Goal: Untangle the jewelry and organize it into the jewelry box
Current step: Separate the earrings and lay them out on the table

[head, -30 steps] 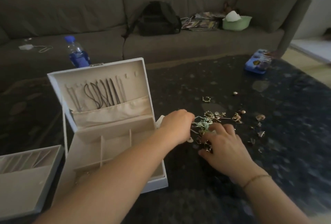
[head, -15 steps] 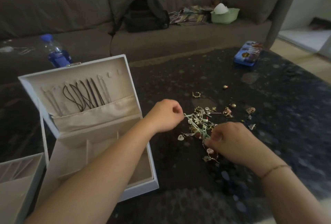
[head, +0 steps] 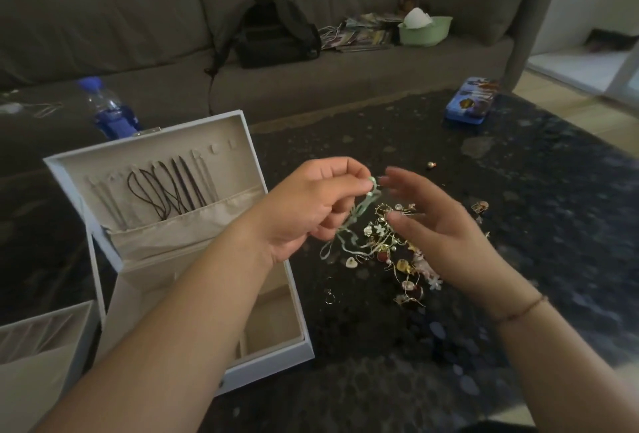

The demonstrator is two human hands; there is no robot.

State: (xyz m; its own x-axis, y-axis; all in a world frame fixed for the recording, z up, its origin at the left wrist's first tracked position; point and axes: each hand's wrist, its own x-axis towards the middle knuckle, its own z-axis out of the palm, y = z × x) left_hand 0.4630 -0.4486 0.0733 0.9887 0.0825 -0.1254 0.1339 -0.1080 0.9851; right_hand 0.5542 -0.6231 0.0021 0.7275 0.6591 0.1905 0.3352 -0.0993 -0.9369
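Landmark: open white jewelry box (head: pixel 193 294) on dark table (head: pixel 518 259), lid up, dark cords (head: pixel 169 190) hung inside lid. Left of box, grey tray (head: pixel 41 346); behind it, blue bottle (head: pixel 110 111). Right of box, left hand (head: pixel 307 204) raised, thumb and fingers pinching a pale green cord (head: pixel 359 214) that trails down into tangled jewelry pile (head: pixel 390 249). Further right, right hand (head: pixel 439 228) over the pile, fingers spread loosely, holding nothing. Far right of box, blue tin (head: pixel 472 100).

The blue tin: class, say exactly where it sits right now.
In the head view, the blue tin lies at the far right of the dark table, near the sofa, beyond the jewelry pile.
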